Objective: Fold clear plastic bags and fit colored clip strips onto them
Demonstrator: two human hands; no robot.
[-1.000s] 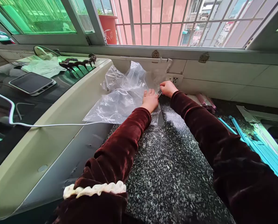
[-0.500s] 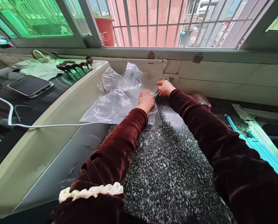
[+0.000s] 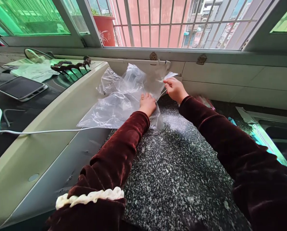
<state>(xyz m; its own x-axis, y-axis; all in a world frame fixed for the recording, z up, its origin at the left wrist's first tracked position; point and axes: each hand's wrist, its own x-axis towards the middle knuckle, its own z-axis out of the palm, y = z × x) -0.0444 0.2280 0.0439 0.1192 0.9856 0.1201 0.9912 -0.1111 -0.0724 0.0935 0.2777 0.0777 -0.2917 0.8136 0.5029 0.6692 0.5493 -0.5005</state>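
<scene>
1. the clear plastic lay crumpled at the back of the speckled counter, beside the pale-rimmed unit.
2. the left hand rested on the plastic near its right edge, fingers loosely extended and slightly apart; with the thumb hidden, whether it gripped anything could not be told.
3. the right hand, just beyond it to the right, had thumb and fingertips closed in a pinch on a thin pale strip that slanted toward the left hand; whether the strip belonged to the plastic was unclear.
4. a white cable crossed the unit's rim to the plastic's near edge.
</scene>
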